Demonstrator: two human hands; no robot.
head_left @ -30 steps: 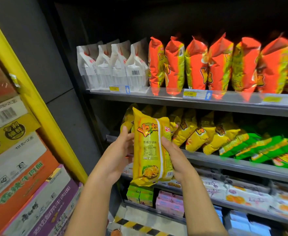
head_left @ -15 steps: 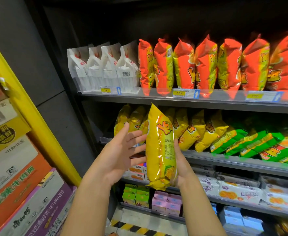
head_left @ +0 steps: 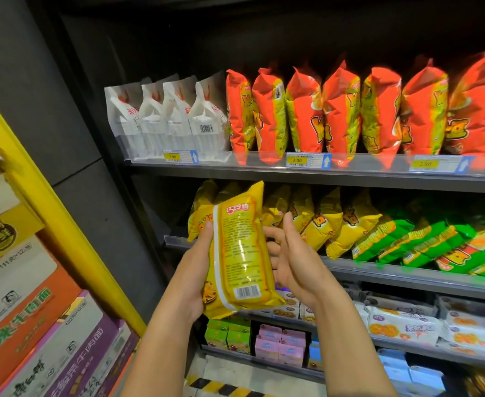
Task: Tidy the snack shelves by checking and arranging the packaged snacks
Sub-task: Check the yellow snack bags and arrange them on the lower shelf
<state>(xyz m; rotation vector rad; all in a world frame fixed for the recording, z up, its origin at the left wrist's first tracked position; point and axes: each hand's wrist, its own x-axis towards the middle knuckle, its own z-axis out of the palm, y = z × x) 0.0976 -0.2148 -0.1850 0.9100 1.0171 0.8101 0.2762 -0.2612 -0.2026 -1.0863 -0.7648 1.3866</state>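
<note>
head view: the left hand (head_left: pixel 195 279) grips the yellow packet (head_left: pixel 241 253) from its left edge and underside. its thumb lies on the printed face and its other fingers are hidden behind the packet. the right hand (head_left: pixel 295 262) stands just beside the packet's right edge, fingers apart and loosely bent; contact with the film cannot be confirmed. the packet is held upright in front of the middle shelf (head_left: pixel 407 275), clear of it, with its back panel and barcode (head_left: pixel 247 292) toward the camera.

step in hand, by judgement: inspection of the back print.

procedure:
- keep the grip light so the contents are not crushed.
- tilt the packet away from glare, since reflections cross the text.
- read the date and check the seams.
- on return, place it at the left end of the yellow row (head_left: pixel 315 219), leaning and facing as its neighbours do, not among the green packets (head_left: pixel 424 242).
</note>
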